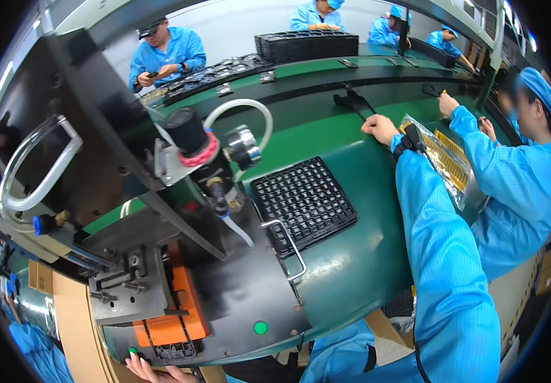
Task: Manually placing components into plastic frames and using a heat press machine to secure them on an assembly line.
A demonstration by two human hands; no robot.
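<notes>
My right arm, in a blue sleeve with a black wristband, stretches far across the green belt. At its end my right hand (382,129) is closed, fingertips pinched together; what they hold, if anything, is hidden. A black forked part (352,100) lies just beyond, its thin legs running up to the fingers. My left hand (154,371) is at the lower left, partly cut off, fingers stretched out at the front edge of a black press fixture. Its fingertips are beside a small green button (133,350). Close by, an orange block (189,303) sits under the metal press head (128,287).
A black tray with many small pockets (304,203) lies beside a metal handle (294,252). A second green button (260,327) is on the fixture plate. A regulator with gauge (243,147) rises at centre. A co-worker (511,172) sits close on the right, by a clear bag (444,156).
</notes>
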